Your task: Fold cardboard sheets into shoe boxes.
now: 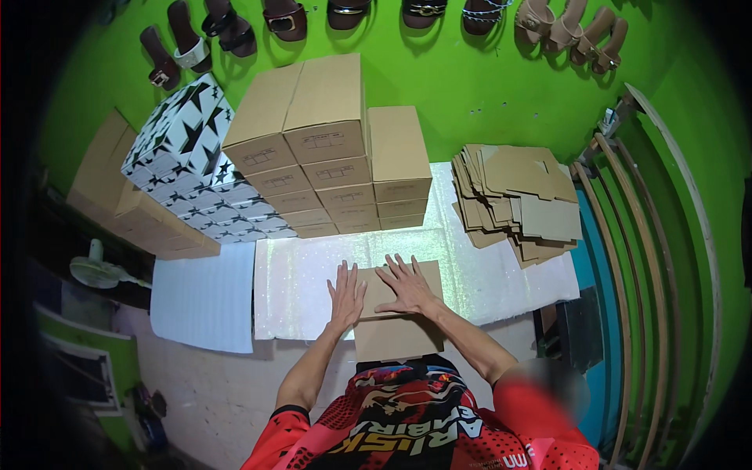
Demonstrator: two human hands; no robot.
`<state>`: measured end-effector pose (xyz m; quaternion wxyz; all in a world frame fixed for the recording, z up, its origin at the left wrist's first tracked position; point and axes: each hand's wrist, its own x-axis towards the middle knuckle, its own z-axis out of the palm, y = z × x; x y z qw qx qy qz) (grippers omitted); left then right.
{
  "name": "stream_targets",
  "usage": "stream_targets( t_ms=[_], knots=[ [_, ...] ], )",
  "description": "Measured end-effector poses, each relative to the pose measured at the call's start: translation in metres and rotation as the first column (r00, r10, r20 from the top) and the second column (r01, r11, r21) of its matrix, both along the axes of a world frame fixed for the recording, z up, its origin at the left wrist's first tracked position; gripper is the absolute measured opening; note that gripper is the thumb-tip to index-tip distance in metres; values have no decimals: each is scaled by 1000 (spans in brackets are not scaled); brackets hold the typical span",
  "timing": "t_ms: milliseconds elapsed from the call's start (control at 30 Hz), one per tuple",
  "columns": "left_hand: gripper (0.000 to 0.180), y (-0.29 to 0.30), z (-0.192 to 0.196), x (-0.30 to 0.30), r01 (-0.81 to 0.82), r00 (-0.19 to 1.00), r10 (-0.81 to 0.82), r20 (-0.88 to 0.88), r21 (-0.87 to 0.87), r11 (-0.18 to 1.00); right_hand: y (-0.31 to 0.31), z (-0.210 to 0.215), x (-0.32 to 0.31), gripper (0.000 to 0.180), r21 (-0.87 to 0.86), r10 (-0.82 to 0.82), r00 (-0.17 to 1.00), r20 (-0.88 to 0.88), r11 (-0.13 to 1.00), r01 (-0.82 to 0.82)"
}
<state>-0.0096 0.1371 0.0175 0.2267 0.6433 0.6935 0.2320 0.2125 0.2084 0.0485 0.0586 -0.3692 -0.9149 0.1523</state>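
Note:
A brown cardboard piece (pixel 398 337) with a crease across its middle lies at the table's front edge, its near part hanging out toward my body. My right hand (pixel 409 287) rests flat on its far part with the fingers spread. Along the left edge of the cardboard lies my left hand (pixel 345 299), fingers stretched out and pointing away from me. Neither hand grips anything. Whether the piece is a flat sheet or a partly folded box, I cannot tell.
Stacked brown boxes (pixel 329 145) and star-patterned boxes (pixel 184 129) stand at the back left. A pile of flattened cardboard (pixel 521 192) lies at the right on the shiny table cover (pixel 298 286). Sandals (pixel 348 14) hang on the green wall. Wooden rails (pixel 638 258) stand right; a fan (pixel 98 270) left.

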Motion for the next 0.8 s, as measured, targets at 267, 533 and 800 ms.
stream_targets(
  t_ms=[267, 533, 800],
  knots=[
    [77, -3, 8, -15, 56, 956, -59, 286, 18, 998, 14, 22, 1, 138, -130, 206, 966, 156, 974, -186],
    [78, 22, 45, -9, 16, 990, 6, -144, 152, 988, 21, 51, -16, 121, 168, 151, 984, 95, 972, -166],
    [58, 3, 54, -6, 169, 965, -97, -243, 295, 941, -23, 0, -4, 116, 329, 30, 999, -39, 944, -15]
  ],
)
